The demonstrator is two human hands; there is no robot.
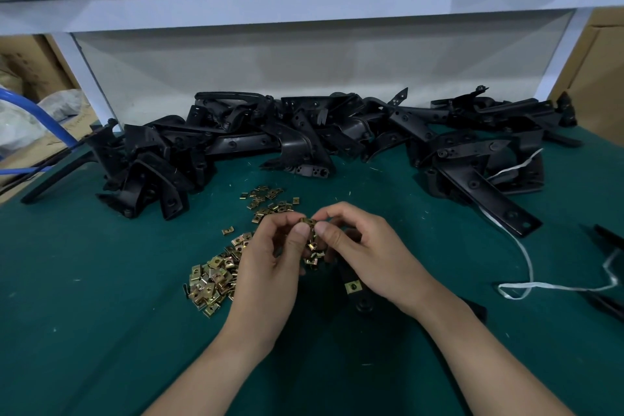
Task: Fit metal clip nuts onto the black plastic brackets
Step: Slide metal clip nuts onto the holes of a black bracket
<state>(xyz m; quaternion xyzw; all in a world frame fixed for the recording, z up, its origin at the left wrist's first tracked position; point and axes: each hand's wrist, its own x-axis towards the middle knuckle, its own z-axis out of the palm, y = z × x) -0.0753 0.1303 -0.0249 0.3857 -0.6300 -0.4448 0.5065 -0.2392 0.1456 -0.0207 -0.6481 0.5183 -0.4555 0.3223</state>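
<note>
Clip nut face-up between left hand and right hand

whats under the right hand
A black bracket shows beneath the right hand, carrying a fitted clip nut. The hand covers the bracket's upper end, so whether it reaches the pinched clip nut above cannot be seen.

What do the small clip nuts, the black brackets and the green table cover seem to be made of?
Clip nuts: thin folded metal, likely plated steel; yellowish, glinting surfaces. Black brackets: probably moulded plastic; dull sheen, rounded edges. Green table cover: looks like a matte mat, rubber or felt; no reflections, cannot tell which.
</note>
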